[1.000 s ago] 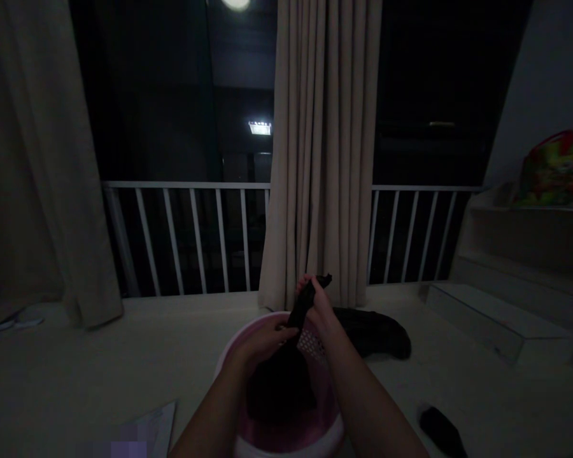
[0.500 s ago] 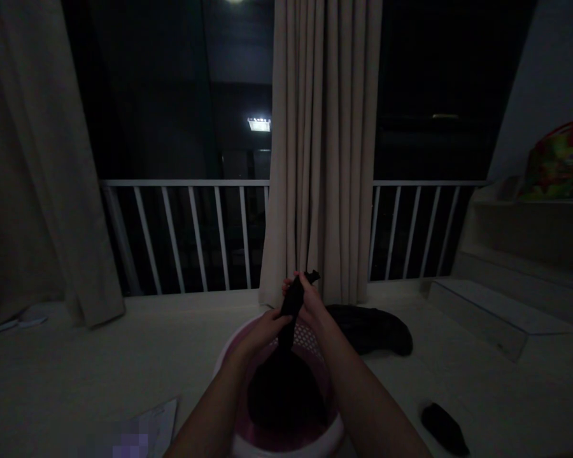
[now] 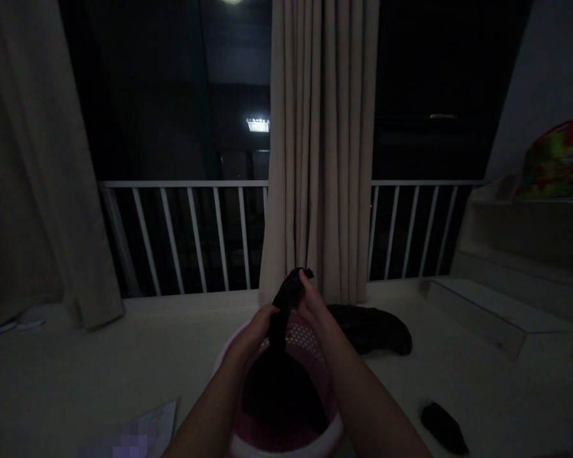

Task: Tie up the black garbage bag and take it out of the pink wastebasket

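Note:
A limp black item point(image 3: 281, 388), soft like cloth or a thin bag, has its wide lower part in a pink and white basket point(image 3: 335, 439) with a perforated wall. Its narrow upper part rises above the rim between my hands. My left hand point(image 3: 262, 321) grips that part lower down, thumb along its side. Higher up, my right hand point(image 3: 308, 299) closes round it near the top, where a short end sticks out. The darkness hides folds and some of my fingers.
Behind the basket on the right lies a long black bundle point(image 3: 377, 329). A small dark object point(image 3: 443, 427) is on the floor at lower right, a paper sheet point(image 3: 160, 423) at lower left. Beyond stand a beige curtain point(image 3: 325, 159), white railing point(image 3: 195, 184) and steps point(image 3: 496, 318) with a colourful bag point(image 3: 556, 162).
The black item's upper part has shifted slightly left and leans more, its top end dipping a little behind my right hand. My left hand has moved slightly left and up.

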The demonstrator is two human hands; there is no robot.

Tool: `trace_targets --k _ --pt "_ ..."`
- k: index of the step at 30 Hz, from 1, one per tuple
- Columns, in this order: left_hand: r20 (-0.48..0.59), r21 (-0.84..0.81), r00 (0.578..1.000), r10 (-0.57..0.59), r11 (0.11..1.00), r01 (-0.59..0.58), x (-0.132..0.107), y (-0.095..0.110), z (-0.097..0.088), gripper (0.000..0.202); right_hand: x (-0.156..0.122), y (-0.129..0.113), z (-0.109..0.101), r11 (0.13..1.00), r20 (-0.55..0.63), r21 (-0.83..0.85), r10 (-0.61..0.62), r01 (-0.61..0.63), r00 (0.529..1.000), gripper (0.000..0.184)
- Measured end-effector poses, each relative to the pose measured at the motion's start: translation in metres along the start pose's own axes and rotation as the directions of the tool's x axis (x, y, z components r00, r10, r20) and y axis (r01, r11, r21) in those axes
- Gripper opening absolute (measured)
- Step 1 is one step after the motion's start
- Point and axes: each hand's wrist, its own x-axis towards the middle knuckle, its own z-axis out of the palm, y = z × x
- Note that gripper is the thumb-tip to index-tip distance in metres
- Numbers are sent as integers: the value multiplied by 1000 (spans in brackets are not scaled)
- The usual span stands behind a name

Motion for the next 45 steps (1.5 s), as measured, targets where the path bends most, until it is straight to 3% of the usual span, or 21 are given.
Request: trace_targets --k 5,11,20,29,34,38,45 --pt "120 75 990 -75 995 66 2 -8 -6 29 8 3 -7 990 -170 -95 -119 104 978 26" --pt "167 113 985 -38 993 19 -2 -4 -4 51 8 3 -7 981 -218 -139 -165 137 962 31" --pt "210 210 975 -68 977 23 -11 2 0 47 0 -1 0 996 -164 -64 -66 57 984 14" --pt "203 312 979 -22 949 -43 -17 6 5 38 -3 -7 2 990 -163 143 40 -17 986 28" --pt "185 393 983 -22 918 -53 -18 8 7 44 -5 -11 1 985 -170 170 55 -26 984 30" --pt "192 364 981 -36 931 -37 -20 9 6 50 -6 -13 1 981 -162 190 66 -35 985 30" --pt "169 400 985 -41 916 -30 -22 10 9 45 -4 -14 -4 981 -118 192 63 -40 991 32"
